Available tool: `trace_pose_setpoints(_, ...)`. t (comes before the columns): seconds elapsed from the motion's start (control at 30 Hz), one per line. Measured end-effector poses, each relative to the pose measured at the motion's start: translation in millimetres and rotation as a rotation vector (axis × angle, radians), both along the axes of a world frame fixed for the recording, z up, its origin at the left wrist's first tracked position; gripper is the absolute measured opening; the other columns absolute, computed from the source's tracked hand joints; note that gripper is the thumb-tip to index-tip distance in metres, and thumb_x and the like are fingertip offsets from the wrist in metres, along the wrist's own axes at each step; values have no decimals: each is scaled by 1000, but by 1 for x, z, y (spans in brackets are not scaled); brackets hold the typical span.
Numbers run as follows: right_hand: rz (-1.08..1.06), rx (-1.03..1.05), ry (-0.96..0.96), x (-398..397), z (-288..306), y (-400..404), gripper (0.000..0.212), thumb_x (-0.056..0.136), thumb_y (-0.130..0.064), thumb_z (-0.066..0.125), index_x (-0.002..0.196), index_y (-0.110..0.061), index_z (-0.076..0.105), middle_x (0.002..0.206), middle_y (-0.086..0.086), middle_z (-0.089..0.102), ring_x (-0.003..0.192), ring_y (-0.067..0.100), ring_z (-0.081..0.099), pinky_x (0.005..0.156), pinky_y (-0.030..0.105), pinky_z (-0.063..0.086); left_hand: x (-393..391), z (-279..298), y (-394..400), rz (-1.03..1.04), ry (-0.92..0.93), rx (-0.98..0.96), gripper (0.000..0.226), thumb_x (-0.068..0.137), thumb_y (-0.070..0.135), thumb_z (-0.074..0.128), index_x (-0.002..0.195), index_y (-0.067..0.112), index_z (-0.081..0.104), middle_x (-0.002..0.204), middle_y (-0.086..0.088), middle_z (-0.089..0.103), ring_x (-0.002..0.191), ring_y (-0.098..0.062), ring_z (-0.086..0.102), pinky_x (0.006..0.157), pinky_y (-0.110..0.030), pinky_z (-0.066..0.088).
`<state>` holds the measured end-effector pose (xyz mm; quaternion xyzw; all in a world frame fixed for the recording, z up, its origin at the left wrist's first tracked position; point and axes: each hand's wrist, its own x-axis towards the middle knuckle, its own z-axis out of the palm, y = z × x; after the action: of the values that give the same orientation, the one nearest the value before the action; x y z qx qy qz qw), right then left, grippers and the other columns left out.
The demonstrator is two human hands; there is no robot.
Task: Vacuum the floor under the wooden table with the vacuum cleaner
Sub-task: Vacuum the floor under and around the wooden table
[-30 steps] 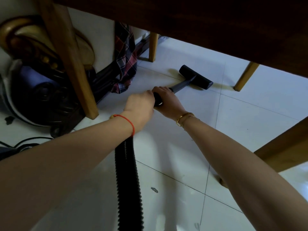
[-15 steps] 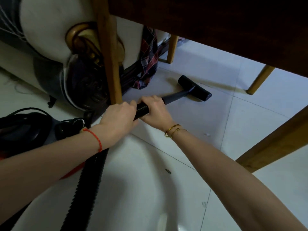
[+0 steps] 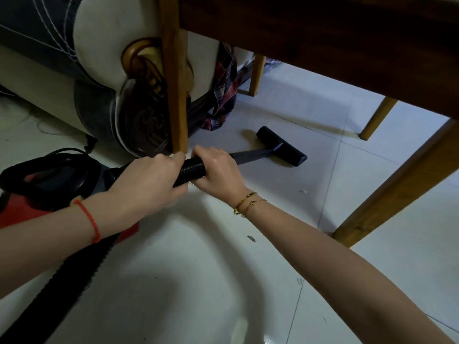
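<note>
Both hands on the hose, nozzle out under the desk.

The left hand (image 3: pixel 149 184) and right hand (image 3: pixel 218 170) both curl round the ribbed hose (image 3: pixel 191 170), right hand nearer the nozzle (image 3: pixel 282 146). The nozzle rests on the floor (image 3: pixel 310 189) ahead and to the right, beneath the desk (image 3: pixel 323 40). The wand (image 3: pixel 250 155) points from the hands toward it; the nozzle lies crosswise.
</note>
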<state>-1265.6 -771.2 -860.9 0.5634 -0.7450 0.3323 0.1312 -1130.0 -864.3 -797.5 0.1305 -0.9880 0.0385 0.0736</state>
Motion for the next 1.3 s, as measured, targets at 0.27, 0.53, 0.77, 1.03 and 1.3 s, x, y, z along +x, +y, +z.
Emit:
trace_pose_setpoints(0.27, -112, -60, 3, -9, 7, 14, 21, 77, -24, 66, 77, -8, 50, 63, 2, 55, 56, 23, 51, 52, 29, 35, -17, 4, 4, -70, 59, 13, 26, 85, 38, 57, 92, 17, 44, 67, 3, 48, 54, -20, 45, 49, -28, 34)
trace_pose_setpoints(0.53, -255, -12, -8, -52, 0, 41, 20, 74, -22, 63, 77, -8, 49, 63, 4, 53, 55, 23, 45, 55, 28, 32, -71, 3, 27, -127, 29, 10, 26, 86, 35, 58, 97, 13, 48, 72, -3, 52, 67, -31, 61, 51, -30, 38)
trace_pose_setpoints(0.77, -341, 30, -63, -101, -10, 69, 19, 75, -21, 60, 76, -12, 44, 64, 2, 52, 59, 20, 48, 58, 31, 37, -127, -4, 52, -175, -12, 7, 28, 89, 34, 56, 104, 11, 49, 79, -5, 53, 71, -29, 61, 53, -32, 37)
trace_pose_setpoints(1.03, -460, 53, -143, -146, -19, 101, 15, 75, -18, 62, 81, -9, 51, 71, 5, 56, 68, 24, 50, 57, 34, 35, -187, -12, 83, -222, -32, -14, 28, 89, 24, 55, 111, 8, 49, 95, -12, 62, 80, -31, 62, 57, -33, 36)
trace_pose_setpoints(1.3, -563, 131, -206, -180, -28, 130, 17, 78, -17, 65, 84, -8, 52, 76, 2, 54, 74, 21, 49, 63, 31, 31, -231, -26, 109, -267, -54, -2, 32, 89, 21, 56, 115, 4, 50, 103, -16, 61, 89, -34, 63, 61, -33, 37)
